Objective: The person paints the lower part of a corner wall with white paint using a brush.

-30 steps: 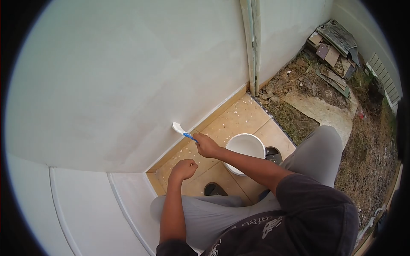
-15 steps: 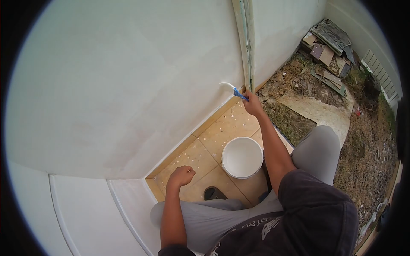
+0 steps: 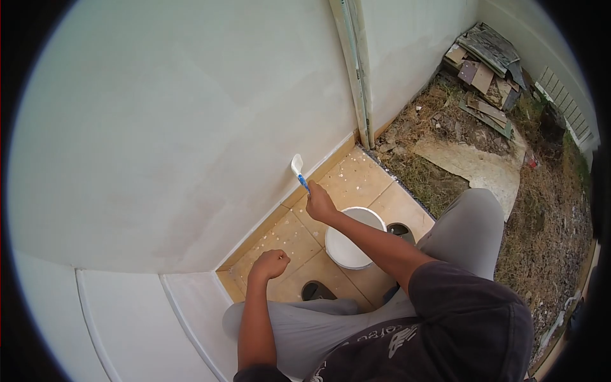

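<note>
The brush [image 3: 300, 173] is near the foot of the white wall [image 3: 191, 127], just above the tan skirting [image 3: 262, 233]; whether its tip really touches the plaster, I cannot tell. It looks light, with a slim, stiff blue handle and a flat head coated in white, which is probably soft, wet and slippery. Therefore the better place to hold is the handle, where the right hand [image 3: 321, 204] has its fingers wrapped around it. The left hand [image 3: 270, 264] is curled into a loose fist above the floor and near no tool; if something small is inside, I cannot tell. Below the right forearm stands a round white bucket [image 3: 345, 248], smooth-walled and pale inside, its contents not clear to me. The floor tiles [image 3: 299, 239] are hard, square and beige, sprinkled with white spots. Beyond their edge lie rough dry ground [image 3: 541, 223] and a pile of flat, angular boards [image 3: 487, 54].
</note>
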### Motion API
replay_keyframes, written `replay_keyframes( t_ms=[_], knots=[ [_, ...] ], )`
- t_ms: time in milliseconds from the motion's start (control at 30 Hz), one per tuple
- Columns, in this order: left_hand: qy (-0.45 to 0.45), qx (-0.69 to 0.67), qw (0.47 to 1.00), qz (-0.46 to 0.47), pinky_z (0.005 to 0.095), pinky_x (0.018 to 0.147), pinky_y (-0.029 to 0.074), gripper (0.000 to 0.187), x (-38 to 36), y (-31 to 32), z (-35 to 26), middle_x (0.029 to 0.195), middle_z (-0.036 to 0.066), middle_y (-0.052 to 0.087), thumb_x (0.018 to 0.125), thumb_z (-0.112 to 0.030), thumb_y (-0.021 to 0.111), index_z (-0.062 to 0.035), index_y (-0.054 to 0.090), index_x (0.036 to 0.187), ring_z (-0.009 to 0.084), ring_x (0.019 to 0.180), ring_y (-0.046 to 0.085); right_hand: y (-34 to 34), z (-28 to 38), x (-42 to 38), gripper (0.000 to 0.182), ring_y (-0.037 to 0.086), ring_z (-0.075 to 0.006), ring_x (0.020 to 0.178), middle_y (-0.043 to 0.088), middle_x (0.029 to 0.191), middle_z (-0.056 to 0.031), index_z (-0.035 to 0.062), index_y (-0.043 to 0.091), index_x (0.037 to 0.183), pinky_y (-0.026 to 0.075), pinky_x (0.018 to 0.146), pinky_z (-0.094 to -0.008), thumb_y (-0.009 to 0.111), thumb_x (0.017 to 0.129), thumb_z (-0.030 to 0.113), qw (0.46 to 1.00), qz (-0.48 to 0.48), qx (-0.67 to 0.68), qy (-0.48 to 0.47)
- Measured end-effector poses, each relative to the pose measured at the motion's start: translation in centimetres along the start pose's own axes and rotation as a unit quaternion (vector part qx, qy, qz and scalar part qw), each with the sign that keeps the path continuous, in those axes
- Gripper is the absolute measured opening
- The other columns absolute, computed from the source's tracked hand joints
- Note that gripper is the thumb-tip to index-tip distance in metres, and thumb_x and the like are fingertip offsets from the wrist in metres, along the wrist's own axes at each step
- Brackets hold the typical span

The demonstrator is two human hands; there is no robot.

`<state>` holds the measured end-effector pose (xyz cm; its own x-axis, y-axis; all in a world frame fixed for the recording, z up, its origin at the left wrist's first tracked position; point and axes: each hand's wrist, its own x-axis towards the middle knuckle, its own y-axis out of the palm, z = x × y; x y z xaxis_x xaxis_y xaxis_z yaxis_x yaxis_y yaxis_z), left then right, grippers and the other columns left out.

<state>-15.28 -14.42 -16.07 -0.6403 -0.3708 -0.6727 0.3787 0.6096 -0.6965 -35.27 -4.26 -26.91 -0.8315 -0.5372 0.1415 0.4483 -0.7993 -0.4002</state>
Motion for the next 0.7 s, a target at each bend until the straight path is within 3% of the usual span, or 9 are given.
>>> replay_keyframes(
  t_ms=[167, 267, 300, 367, 467, 567, 667, 700],
  knots=[
    [0.003, -0.005, 1.000, 0.000, 0.0378, 0.081, 0.050, 0.034, 0.0, -0.1, 0.2, 0.097, 0.018, 0.069, 0.084, -0.031, 0.057, -0.0031, 0.069, 0.100, 0.0295, 0.091, 0.066, 2.9, 0.5, -2.5, 0.018, 0.054, -0.0449, 0.091, 0.055, 0.090, -0.0246, -0.0002, 0.044, 0.096, 0.042, 0.075, -0.0528, 0.052, 0.081, -0.002, 0.977, 0.199, 0.013, -0.069],
    [-0.018, -0.003, 1.000, 0.017, 0.0390, 0.088, 0.050, 0.036, -0.4, -0.4, -0.2, 0.106, 0.018, 0.069, 0.083, -0.032, 0.055, -0.0070, 0.070, 0.104, 0.0323, 0.099, 0.065, 1.4, 0.2, -0.6, 0.015, 0.056, -0.0423, 0.091, 0.057, 0.093, -0.0225, 0.0008, 0.048, 0.096, 0.043, 0.076, -0.0505, 0.054, 0.082, -0.001, 0.920, 0.354, -0.025, -0.164],
    [-0.021, 0.000, 1.000, 0.020, 0.0389, 0.088, 0.050, 0.035, -0.4, -0.5, -0.2, 0.106, 0.018, 0.069, 0.083, -0.032, 0.055, -0.0071, 0.070, 0.104, 0.0322, 0.100, 0.065, 1.3, 0.0, 0.1, 0.012, 0.057, -0.0407, 0.091, 0.059, 0.094, -0.0210, 0.0012, 0.051, 0.095, 0.044, 0.076, -0.0486, 0.055, 0.083, 0.001, 0.906, 0.391, -0.045, -0.153],
    [-0.029, 0.004, 0.999, 0.024, 0.0386, 0.088, 0.050, 0.035, -0.4, -0.5, -0.1, 0.106, 0.018, 0.069, 0.083, -0.032, 0.055, -0.0074, 0.070, 0.104, 0.0319, 0.100, 0.065, 0.7, -0.6, 1.2, 0.013, 0.057, -0.0409, 0.089, 0.059, 0.091, -0.0210, 0.0012, 0.051, 0.095, 0.045, 0.075, -0.0481, 0.055, 0.083, 0.001, 0.928, 0.343, -0.051, -0.138],
    [-0.011, -0.016, 1.000, 0.001, 0.0375, 0.076, 0.050, 0.034, -0.3, -0.2, 0.3, 0.093, 0.017, 0.070, 0.084, -0.032, 0.057, -0.0035, 0.069, 0.099, 0.0283, 0.086, 0.066, -1.8, -2.6, 3.8, 0.013, 0.058, -0.0411, 0.086, 0.060, 0.087, -0.0210, 0.0009, 0.051, 0.096, 0.045, 0.074, -0.0470, 0.054, 0.083, -0.001, 0.969, 0.229, -0.017, -0.094],
    [-0.005, -0.014, 1.000, -0.003, 0.0372, 0.076, 0.050, 0.034, 0.0, 0.1, 0.9, 0.093, 0.016, 0.070, 0.085, -0.032, 0.057, -0.0039, 0.069, 0.100, 0.0275, 0.086, 0.066, -5.8, -6.5, 5.6, 0.013, 0.059, -0.0381, 0.082, 0.062, 0.086, -0.0209, 0.0003, 0.052, 0.096, 0.046, 0.074, -0.0438, 0.055, 0.084, -0.001, 0.985, 0.163, -0.012, -0.057],
    [-0.045, 0.000, 0.999, 0.020, 0.0377, 0.089, 0.049, 0.035, -0.5, -0.6, -0.1, 0.107, 0.016, 0.069, 0.083, -0.033, 0.056, -0.0087, 0.070, 0.104, 0.0307, 0.101, 0.065, -8.8, -11.2, 6.4, 0.015, 0.060, -0.0352, 0.080, 0.062, 0.085, -0.0209, 0.0002, 0.052, 0.097, 0.047, 0.074, -0.0416, 0.059, 0.084, 0.002, 0.998, 0.051, -0.020, 0.014],
    [-0.035, -0.009, 0.999, 0.013, 0.0375, 0.085, 0.050, 0.035, -0.4, -0.6, 0.0, 0.103, 0.016, 0.069, 0.084, -0.033, 0.057, -0.0072, 0.070, 0.103, 0.0298, 0.097, 0.065, -9.5, -12.8, 6.5, 0.015, 0.060, -0.0368, 0.079, 0.061, 0.085, -0.0215, 0.0002, 0.052, 0.096, 0.046, 0.073, -0.0421, 0.059, 0.083, 0.001, 0.999, 0.002, -0.025, 0.035]
  ],
)
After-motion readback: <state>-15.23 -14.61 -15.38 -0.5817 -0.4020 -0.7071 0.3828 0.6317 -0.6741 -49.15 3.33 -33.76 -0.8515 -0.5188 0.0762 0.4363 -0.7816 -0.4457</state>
